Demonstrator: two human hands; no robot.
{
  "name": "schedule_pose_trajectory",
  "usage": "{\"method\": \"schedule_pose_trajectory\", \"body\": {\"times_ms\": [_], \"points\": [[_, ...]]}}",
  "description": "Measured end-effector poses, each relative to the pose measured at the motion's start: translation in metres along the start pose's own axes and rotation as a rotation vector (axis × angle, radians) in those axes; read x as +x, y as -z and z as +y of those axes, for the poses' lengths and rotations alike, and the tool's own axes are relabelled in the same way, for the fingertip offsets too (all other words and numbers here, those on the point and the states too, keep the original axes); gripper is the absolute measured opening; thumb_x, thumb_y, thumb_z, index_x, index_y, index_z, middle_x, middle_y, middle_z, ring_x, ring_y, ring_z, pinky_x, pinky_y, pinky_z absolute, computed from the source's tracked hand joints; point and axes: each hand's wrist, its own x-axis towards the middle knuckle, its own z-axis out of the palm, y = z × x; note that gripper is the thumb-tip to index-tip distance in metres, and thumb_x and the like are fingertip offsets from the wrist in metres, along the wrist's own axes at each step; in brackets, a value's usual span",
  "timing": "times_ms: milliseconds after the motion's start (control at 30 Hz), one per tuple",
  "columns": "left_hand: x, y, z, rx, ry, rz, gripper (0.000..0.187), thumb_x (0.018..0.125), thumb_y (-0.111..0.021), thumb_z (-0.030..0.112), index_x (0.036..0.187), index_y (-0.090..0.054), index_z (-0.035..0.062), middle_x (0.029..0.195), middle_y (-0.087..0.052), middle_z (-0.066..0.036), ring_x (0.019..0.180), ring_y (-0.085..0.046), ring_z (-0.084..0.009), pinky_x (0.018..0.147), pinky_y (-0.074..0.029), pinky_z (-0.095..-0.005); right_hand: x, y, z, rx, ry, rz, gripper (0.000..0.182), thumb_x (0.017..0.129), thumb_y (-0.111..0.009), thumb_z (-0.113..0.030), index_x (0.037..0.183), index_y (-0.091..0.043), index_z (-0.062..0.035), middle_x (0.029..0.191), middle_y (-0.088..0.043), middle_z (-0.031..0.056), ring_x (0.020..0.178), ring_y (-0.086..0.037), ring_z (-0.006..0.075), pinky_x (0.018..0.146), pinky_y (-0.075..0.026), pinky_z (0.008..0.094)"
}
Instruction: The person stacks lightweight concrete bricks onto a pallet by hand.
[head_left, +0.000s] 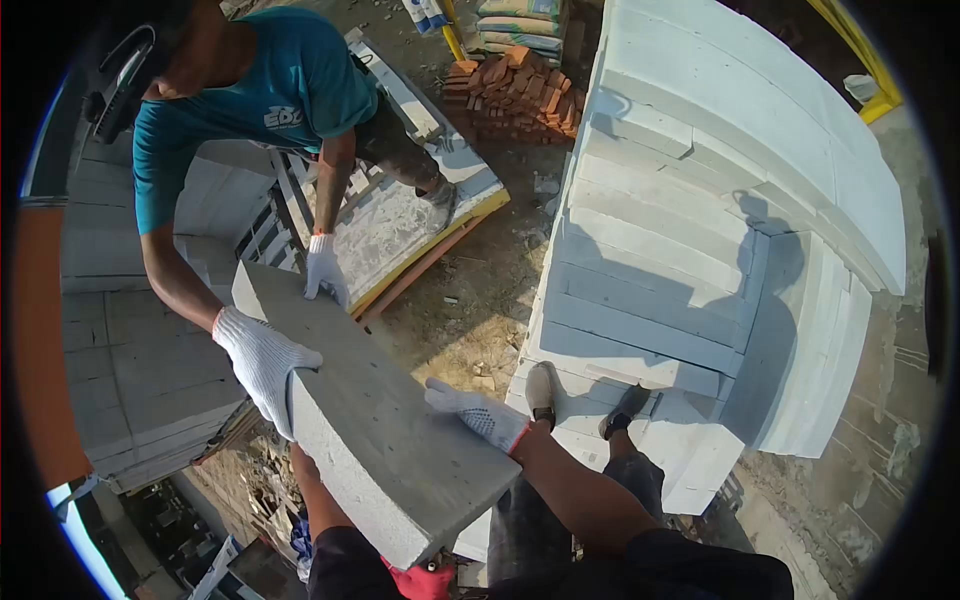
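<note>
A long pale grey concrete block (385, 400) is held up at a slant between a co-worker and me. My right hand (475, 412), in a white dotted glove, is pressed against its right-hand edge and supports it. My left forearm reaches up to the block's left side; the hand itself is hidden behind it. The co-worker, in a teal shirt (265, 90), has one gloved hand (258, 362) on the left side of the block and the other gloved hand (325, 270) at its far end.
Stacked pale blocks (640, 290) form a stepped pile at right, and my shoes (541, 392) stand on blocks. The co-worker's foot is on a yellow-edged platform (410, 230). Red bricks (515, 90) and filled sacks (520, 25) lie beyond. More blocks (140, 370) stand at left.
</note>
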Motion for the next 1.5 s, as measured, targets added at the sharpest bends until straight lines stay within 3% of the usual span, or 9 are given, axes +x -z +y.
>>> {"method": "schedule_pose_trajectory", "body": {"times_ms": [333,500,700,833,1100,1200,1333,1400,1500], "points": [[0.023,-0.129,-0.049,-0.036,-0.183,-0.163,0.077,0.092,-0.037,0.066,0.147,-0.033,0.0115,0.143,-0.045,-0.012,0.13,-0.044,-0.032,0.105,-0.036,-0.0534,-0.088,0.133,0.047,-0.149,-0.098,-0.172,0.053,0.092,-0.062,-0.033,0.136,-0.051,-0.0047,0.113,-0.064,0.0051,0.1,-0.061,0.0121,0.088,-0.048,0.0289],[-0.023,-0.148,-0.133,0.047,0.044,-0.126,0.075,0.093,-0.037,0.065,0.147,-0.034,0.0123,0.142,-0.045,-0.011,0.13,-0.043,-0.0318,0.106,-0.035,-0.0541,-0.166,0.34,0.243,0.108,-0.528,0.101,0.057,0.091,-0.064,-0.033,0.136,-0.05,-0.0014,0.121,-0.061,0.0082,0.109,-0.057,0.0148,0.092,-0.046,0.0319],[-0.062,-0.151,-0.275,0.102,0.334,-0.036,0.073,0.093,-0.037,0.064,0.146,-0.035,0.0133,0.142,-0.046,-0.011,0.13,-0.043,-0.0316,0.106,-0.034,-0.0549,-0.29,0.334,0.167,-0.093,-0.248,0.101,0.063,0.088,-0.065,-0.045,0.133,-0.055,-0.0027,0.124,-0.062,0.0105,0.111,-0.058,0.0189,0.095,-0.044,0.0334],[-0.068,-0.153,-0.346,0.107,0.424,-0.011,0.072,0.093,-0.036,0.063,0.146,-0.036,0.0139,0.141,-0.046,-0.011,0.13,-0.043,-0.0314,0.107,-0.033,-0.0554,-0.263,0.354,0.127,-1.015,-0.659,0.259,0.087,0.082,-0.041,-0.079,0.121,-0.065,-0.0045,0.114,-0.066,0.0161,0.107,-0.062,0.0321,0.095,-0.044,0.0389],[-0.032,-0.195,-0.476,-0.133,0.507,-0.188,0.069,0.094,-0.036,0.062,0.145,-0.037,0.0152,0.141,-0.047,-0.01,0.13,-0.043,-0.0311,0.107,-0.031,-0.0564,-0.213,0.454,0.11,-1.184,-0.47,0.658,0.081,0.086,-0.038,-0.074,0.113,-0.067,-0.0039,0.111,-0.065,0.02,0.106,-0.061,0.0346,0.092,-0.045,0.0427],[-0.023,-0.221,-0.518,-0.294,0.555,-0.276,0.068,0.094,-0.036,0.061,0.145,-0.038,0.0157,0.14,-0.048,-0.01,0.13,-0.043,-0.031,0.108,-0.031,-0.0568,-0.267,0.405,0.09,-1.464,0.071,0.914,0.062,0.091,-0.053,-0.051,0.131,-0.051,-0.003,0.126,-0.056,0.0186,0.117,-0.053,0.0363,0.097,-0.044,0.0437],[-0.039,-0.225,-0.57,-0.184,0.507,-0.373,0.067,0.093,-0.035,0.061,0.144,-0.039,0.0166,0.14,-0.048,-0.01,0.131,-0.042,-0.0315,0.108,-0.029,-0.0583,-0.356,0.333,0.136,-0.284,0.786,1.497,0.046,0.095,-0.058,-0.032,0.127,-0.052,0.0004,0.118,-0.057,0.0141,0.109,-0.056,0.0211,0.096,-0.046,0.0368],[-0.037,-0.225,-0.591,0.485,0.246,-0.501,0.067,0.092,-0.033,0.062,0.141,-0.042,0.0178,0.139,-0.047,-0.01,0.132,-0.039,-0.0331,0.107,-0.027,-0.0615,-0.357,0.342,0.202,-0.091,0.505,1.792,0.04,0.098,-0.055,-0.032,0.121,-0.055,0.0004,0.102,-0.062,0.0101,0.096,-0.059,0.017,0.086,-0.048,0.034],[-0.033,-0.22,-0.588,-0.358,0.691,-0.201,0.071,0.09,-0.029,0.066,0.14,-0.042,0.0178,0.141,-0.043,-0.011,0.132,-0.038,-0.035,0.108,-0.025,-0.0623,-0.311,0.372,0.308,0.874,0.433,1.143,0.032,0.096,-0.057,-0.03,0.111,-0.058,-0.0014,0.083,-0.061,0.0032,0.075,-0.056,0.0124,0.068,-0.046,0.0266]]}}
